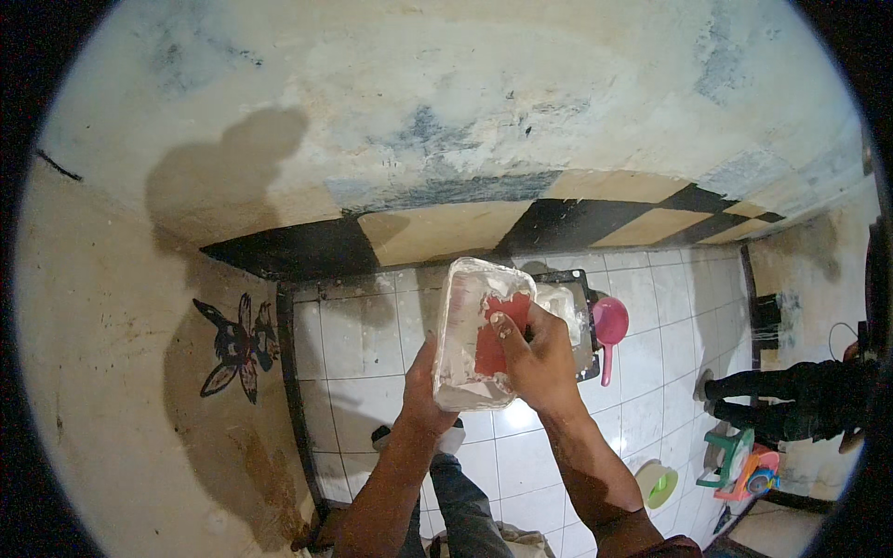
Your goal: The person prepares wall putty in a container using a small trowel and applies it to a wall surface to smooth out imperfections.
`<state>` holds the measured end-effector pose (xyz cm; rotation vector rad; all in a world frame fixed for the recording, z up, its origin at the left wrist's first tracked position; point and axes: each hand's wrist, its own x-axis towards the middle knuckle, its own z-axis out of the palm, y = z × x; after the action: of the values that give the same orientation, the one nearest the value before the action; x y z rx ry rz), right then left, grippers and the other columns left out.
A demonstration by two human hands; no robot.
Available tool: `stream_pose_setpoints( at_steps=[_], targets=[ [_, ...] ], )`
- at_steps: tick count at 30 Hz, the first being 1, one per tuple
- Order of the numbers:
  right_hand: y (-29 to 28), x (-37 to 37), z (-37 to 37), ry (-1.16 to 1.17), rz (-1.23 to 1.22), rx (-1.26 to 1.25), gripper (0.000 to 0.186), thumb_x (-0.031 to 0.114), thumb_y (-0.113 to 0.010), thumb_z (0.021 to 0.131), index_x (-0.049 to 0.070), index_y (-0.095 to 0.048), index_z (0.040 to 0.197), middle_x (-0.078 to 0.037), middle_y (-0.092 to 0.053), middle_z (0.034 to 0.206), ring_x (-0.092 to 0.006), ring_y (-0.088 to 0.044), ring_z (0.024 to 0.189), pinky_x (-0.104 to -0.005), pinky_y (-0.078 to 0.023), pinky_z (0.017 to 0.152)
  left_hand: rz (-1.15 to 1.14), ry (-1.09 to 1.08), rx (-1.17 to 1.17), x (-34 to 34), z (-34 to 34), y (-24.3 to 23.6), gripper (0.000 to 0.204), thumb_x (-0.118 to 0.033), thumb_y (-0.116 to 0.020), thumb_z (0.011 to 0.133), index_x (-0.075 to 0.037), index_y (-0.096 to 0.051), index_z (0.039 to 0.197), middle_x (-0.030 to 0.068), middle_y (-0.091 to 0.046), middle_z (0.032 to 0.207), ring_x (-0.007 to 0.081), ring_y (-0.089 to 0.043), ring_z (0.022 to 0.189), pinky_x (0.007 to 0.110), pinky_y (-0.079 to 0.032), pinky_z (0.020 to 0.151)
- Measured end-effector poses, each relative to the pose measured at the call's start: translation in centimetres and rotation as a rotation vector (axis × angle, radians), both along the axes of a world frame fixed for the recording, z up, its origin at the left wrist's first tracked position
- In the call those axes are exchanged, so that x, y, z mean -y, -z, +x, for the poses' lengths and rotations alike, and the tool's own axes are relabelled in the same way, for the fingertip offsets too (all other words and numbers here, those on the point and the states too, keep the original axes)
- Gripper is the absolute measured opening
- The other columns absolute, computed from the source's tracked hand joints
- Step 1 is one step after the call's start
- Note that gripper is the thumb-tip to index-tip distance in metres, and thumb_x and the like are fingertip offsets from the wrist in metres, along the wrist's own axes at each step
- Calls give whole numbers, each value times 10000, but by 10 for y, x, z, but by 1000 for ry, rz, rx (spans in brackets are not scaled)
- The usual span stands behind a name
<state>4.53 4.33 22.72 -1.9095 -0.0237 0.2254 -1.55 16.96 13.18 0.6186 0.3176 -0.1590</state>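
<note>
My left hand [421, 389] grips a white rectangular plastic tub [445, 321] by its left side, holding it up above the floor. Its inside is smeared with a whitish paste. In my right hand [543, 361] is a flat red scraper [488, 353], pressed inside the tub, with the thumb on its face. White paste clings to the scraper's edges and to that thumb. The right fingers are mostly hidden behind the scraper and the tub's right side.
Behind my right hand, a dark tray [584, 365] holding white material lies on the white tiled floor [521, 474]. Beside it is a pink dipper [609, 319]. A green bowl [658, 484] and a green stool [728, 458] stand right, near another person [791, 395]. A patchy wall [372, 84] rises ahead.
</note>
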Motion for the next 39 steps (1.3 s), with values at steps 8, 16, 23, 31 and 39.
stream_pose_setpoints(
  at_steps=[8, 16, 23, 31, 39],
  targets=[
    [8, 12, -7, 60, 265, 5, 225, 169, -563, 952, -15, -638, 1058, -62, -676, 852, -115, -608, 802, -281, -500, 706, 124, 55, 167, -4, 0, -20, 593, -454, -325, 1005, -11, -357, 1398, 186, -533, 1289, 287, -572, 1148, 415, -494, 954],
    [-2, 33, -5, 207, 461, -85, 174, 173, -574, 953, 15, -644, 957, -13, -599, 685, -85, -543, 559, -248, -418, 485, 35, -37, 21, -1, 4, -18, 558, -448, -343, 1000, -22, -429, 1349, 165, -547, 1284, 300, -576, 1138, 433, -466, 982],
    [1, 42, 15, 252, 864, -348, 289, 152, -585, 932, 12, -559, 1184, -35, -650, 1015, -117, -628, 868, -257, -503, 767, -445, -130, 12, -11, 14, -13, 503, -405, -351, 995, -50, -446, 1339, 139, -556, 1271, 293, -563, 1152, 455, -466, 981],
    [22, 32, 75, 233, 1135, -226, 262, 150, -610, 924, 60, -520, 1153, -27, -613, 981, -83, -596, 720, -189, -447, 489, -472, -199, -58, -22, 21, -8, 517, -424, -404, 945, -102, -460, 1346, 141, -550, 1279, 315, -553, 1168, 498, -438, 1010],
    [30, 6, 127, 483, 1075, 255, 369, 21, -616, 889, 57, -447, 1215, -66, -612, 1000, -142, -610, 808, -254, -498, 625, -473, -232, -2, -37, 9, -10, 439, -357, -368, 994, -84, -485, 1318, 116, -598, 1205, 263, -599, 1094, 448, -495, 940]
  ],
)
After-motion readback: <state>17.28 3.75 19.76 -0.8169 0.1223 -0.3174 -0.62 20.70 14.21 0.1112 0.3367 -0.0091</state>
